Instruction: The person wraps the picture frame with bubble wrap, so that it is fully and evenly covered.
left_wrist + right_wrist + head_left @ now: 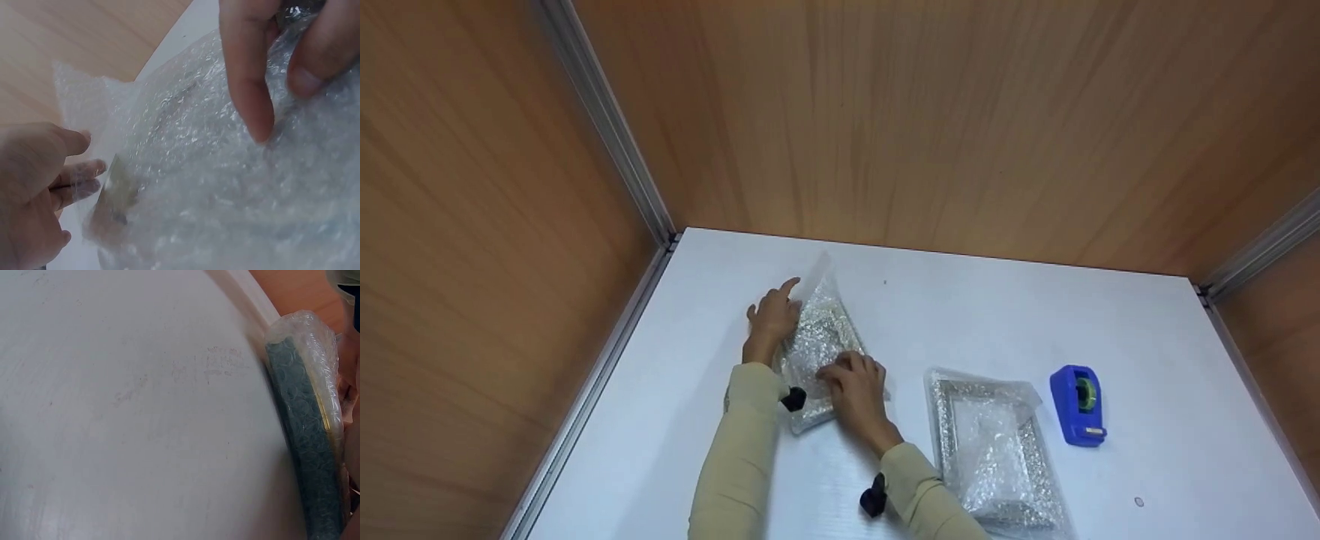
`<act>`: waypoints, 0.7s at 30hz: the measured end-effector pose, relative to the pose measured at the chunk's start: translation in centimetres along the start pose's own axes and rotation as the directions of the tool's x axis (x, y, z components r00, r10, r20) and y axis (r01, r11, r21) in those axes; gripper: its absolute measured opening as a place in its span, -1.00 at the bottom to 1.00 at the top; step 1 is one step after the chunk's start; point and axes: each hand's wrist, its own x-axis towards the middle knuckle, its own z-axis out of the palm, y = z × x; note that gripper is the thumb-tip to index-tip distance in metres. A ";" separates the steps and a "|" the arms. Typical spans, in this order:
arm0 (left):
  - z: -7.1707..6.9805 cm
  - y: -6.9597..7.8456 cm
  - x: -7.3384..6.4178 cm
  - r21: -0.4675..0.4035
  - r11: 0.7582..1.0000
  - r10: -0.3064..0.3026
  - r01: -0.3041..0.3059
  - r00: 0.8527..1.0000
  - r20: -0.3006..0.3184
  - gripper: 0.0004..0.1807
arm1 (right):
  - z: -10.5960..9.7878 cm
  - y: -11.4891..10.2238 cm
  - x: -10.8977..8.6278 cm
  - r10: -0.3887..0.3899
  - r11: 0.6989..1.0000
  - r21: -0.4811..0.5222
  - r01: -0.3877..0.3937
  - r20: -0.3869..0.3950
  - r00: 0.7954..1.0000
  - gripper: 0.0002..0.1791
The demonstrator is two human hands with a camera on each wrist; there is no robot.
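Observation:
A picture frame wrapped in bubble wrap lies aslant on the white table between both hands. A flap of the wrap sticks out past its far end. My left hand is at the wrap's far left edge, its fingers extended and partly behind the clear film in the left wrist view. Over the near part, my right hand rests its fingertips on the wrap, thumb and finger apart. In the right wrist view, the wrapped frame's side shows dark teal with a gold line; the hand there is mostly hidden.
To the right lies a second bubble-wrapped frame, partly beneath the right sleeve's side. Beyond it stands a blue tape dispenser with a green roll. Wooden panels enclose the white table at back and sides.

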 end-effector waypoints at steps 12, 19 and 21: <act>0.7 2.4 -0.1 0.057 0.996 0.069 -0.066 0.996 -0.053 -0.55 | 0.1 -0.2 -0.2 -0.009 1.000 0.028 0.009 0.006 1.000 -0.85; 0.6 2.7 -0.5 0.055 0.989 0.146 -0.141 0.982 -0.116 -0.65 | 0.6 -0.4 -0.3 -0.049 0.998 0.033 0.049 -0.002 0.999 -0.86; 0.5 2.7 -0.6 -0.005 0.985 0.172 -0.173 0.978 -0.119 -0.69 | 0.5 -0.5 -0.3 -0.049 0.998 0.034 0.049 0.002 0.999 -0.86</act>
